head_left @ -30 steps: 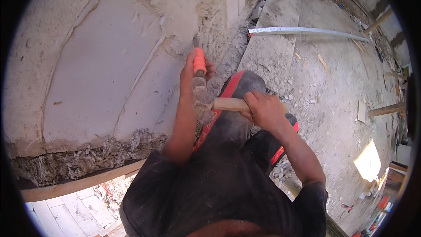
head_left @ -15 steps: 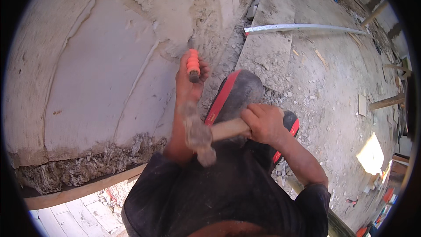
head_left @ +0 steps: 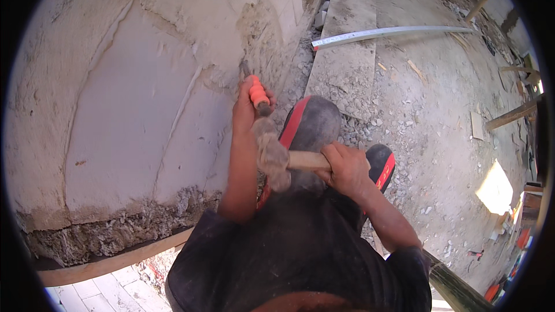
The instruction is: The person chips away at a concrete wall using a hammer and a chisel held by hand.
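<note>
My left hand (head_left: pixel 244 107) is closed around a chisel (head_left: pixel 258 91) with a ridged orange grip. The chisel slants, its dark tip against the rough concrete wall (head_left: pixel 133 104) at the lower end of a chipped, broken patch (head_left: pixel 260 32). In my right hand (head_left: pixel 349 169) is the wooden handle of a hammer (head_left: pixel 273 159). Its dusty, slightly blurred metal head is just below the chisel's struck end, close to my left forearm; whether the two touch I cannot tell.
Rubble (head_left: pixel 361 127) lies about my knees. Beyond stands a dusty plank (head_left: pixel 341 52), with a long metal straightedge (head_left: pixel 393 32) across it. Wooden poles (head_left: pixel 511 114) stand at the right. A timber edge (head_left: pixel 115 263) runs below the wall at lower left.
The hammer head has risen toward the chisel's struck end. The chisel, nearly upright before, now leans with its tip to the left. The whole view has shifted slightly.
</note>
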### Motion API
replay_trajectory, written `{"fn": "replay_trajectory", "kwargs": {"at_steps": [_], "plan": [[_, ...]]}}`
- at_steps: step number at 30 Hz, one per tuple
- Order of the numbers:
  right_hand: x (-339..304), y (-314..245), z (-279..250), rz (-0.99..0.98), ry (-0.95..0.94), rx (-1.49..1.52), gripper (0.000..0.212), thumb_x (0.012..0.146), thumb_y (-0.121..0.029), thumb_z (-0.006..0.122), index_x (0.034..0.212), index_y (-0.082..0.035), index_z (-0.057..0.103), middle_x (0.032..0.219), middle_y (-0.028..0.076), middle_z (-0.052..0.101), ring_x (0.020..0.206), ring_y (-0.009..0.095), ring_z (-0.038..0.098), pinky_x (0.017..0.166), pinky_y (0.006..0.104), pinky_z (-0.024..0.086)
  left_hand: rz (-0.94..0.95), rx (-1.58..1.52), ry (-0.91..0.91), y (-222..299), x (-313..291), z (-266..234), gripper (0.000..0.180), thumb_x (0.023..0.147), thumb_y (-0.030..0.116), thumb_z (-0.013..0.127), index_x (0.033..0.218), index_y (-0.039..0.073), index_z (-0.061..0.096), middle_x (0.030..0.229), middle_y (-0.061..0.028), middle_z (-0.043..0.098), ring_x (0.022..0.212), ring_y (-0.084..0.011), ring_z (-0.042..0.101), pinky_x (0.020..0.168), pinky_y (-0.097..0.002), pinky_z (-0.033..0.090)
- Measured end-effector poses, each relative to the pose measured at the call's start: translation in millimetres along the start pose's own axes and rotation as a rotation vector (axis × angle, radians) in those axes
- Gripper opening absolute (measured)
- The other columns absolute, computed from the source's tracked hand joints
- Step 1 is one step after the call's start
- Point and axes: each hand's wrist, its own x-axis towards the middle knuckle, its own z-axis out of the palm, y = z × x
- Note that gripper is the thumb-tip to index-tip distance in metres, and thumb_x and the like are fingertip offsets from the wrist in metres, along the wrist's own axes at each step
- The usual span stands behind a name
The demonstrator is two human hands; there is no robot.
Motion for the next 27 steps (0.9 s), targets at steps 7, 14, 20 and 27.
{"fn": "replay_trajectory", "kwargs": {"at_steps": [7, 14, 20, 27], "plan": [[-19, -3, 9, 0.424, 0.208, 0.264, 0.025, 0.084, -0.019, 0.070, 0.099, -0.001, 0.060, 0.069, 0.013, 0.063, 0.062, 0.031, 0.065, 0.057, 0.0369, 0.049, -0.042, -0.086, -0.063, -15, 1, 22, 0.031, 0.094, 0.039, 0.062, 0.102, 0.011, 0.056, 0.085, -0.0051, 0.062, 0.075, -0.0179, 0.064, 0.065, -0.0314, 0.054], [-28, 2, 1, 0.466, 0.348, 0.443, 0.022, 0.094, -0.022, 0.061, 0.097, 0.000, 0.059, 0.063, 0.004, 0.055, 0.055, 0.012, 0.052, 0.053, 0.0274, 0.040, -0.080, -0.135, 0.003, -22, 0, 32, 0.036, 0.093, 0.042, 0.061, 0.098, 0.007, 0.058, 0.085, -0.0109, 0.068, 0.073, -0.0197, 0.068, 0.064, -0.0328, 0.055], [-23, -1, 5, 0.506, 0.328, 0.517, 0.027, 0.098, -0.027, 0.056, 0.089, -0.002, 0.055, 0.060, -0.003, 0.049, 0.051, 0.005, 0.044, 0.047, 0.0218, 0.034, -0.042, -0.111, -0.130, -16, 7, 45, 0.039, 0.095, 0.043, 0.059, 0.099, 0.004, 0.059, 0.089, -0.0118, 0.069, 0.076, -0.0196, 0.069, 0.068, -0.0320, 0.058], [-23, 2, 1, 0.484, 0.321, 0.467, 0.029, 0.098, -0.029, 0.056, 0.087, -0.002, 0.055, 0.059, -0.003, 0.049, 0.049, 0.005, 0.043, 0.045, 0.0227, 0.033, 0.017, -0.158, -0.123, -16, 10, 46, 0.035, 0.095, 0.038, 0.060, 0.100, 0.003, 0.059, 0.093, -0.0135, 0.069, 0.080, -0.0206, 0.069, 0.073, -0.0327, 0.058]]}}
